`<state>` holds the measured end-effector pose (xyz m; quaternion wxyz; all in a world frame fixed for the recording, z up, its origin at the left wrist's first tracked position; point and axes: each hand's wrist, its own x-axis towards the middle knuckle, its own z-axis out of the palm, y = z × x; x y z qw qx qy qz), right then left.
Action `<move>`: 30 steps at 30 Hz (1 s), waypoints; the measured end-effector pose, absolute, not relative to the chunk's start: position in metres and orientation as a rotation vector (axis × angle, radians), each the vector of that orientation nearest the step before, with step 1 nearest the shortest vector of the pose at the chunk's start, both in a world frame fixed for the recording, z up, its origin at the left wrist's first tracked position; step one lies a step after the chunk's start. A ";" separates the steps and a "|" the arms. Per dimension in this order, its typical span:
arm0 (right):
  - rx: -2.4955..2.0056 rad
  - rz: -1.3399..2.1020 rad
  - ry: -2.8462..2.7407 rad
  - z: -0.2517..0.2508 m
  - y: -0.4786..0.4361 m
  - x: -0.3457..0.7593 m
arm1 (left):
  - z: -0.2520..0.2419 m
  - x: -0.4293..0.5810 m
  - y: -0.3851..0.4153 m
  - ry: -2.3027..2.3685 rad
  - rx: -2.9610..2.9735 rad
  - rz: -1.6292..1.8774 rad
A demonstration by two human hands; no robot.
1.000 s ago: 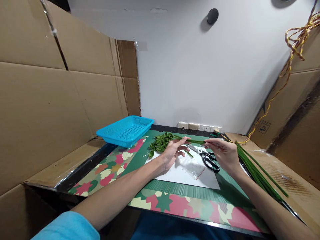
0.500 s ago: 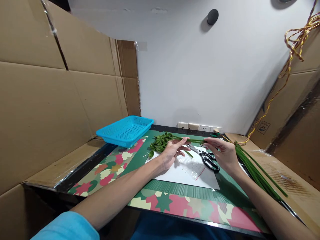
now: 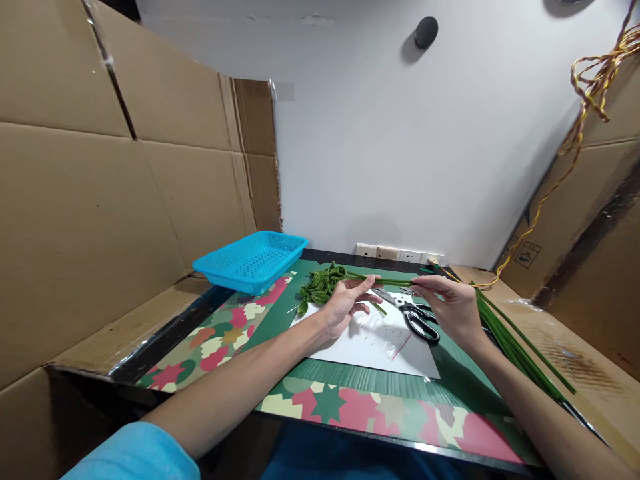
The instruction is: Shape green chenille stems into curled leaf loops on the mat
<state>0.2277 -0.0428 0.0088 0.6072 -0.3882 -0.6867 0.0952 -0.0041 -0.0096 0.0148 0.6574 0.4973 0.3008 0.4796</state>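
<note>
Both my hands hold one green pipe-cleaner stem [image 3: 395, 282] level above the white sheet [image 3: 360, 347]. My left hand [image 3: 345, 303] pinches its left part with thumb and fingertips. At the stem's right end my right hand [image 3: 450, 307] has its fingers closed on it. A pile of curled green pieces [image 3: 320, 285] lies just left of my left hand. Black-handled scissors [image 3: 417, 320] rest under my right hand, beside a small clear zip bag [image 3: 383, 332] on the sheet.
A blue plastic basket [image 3: 253, 260] stands at the back left on the patterned mat [image 3: 225, 333]. A bundle of long green stems [image 3: 515, 347] lies along the right. Cardboard walls close in both sides. Wall sockets [image 3: 395, 255] and twisted yellow wire [image 3: 590, 73] sit behind.
My right hand has shifted slightly along the stem; the left hand and everything on the table stay as before.
</note>
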 end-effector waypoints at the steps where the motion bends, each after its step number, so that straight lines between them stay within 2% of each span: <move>1: -0.897 0.214 -1.587 0.009 -0.043 0.228 | 0.015 -0.004 -0.010 0.682 1.126 1.086; 30: -0.869 0.020 -1.573 0.008 -0.041 0.230 | 0.010 -0.001 -0.010 0.648 1.117 1.095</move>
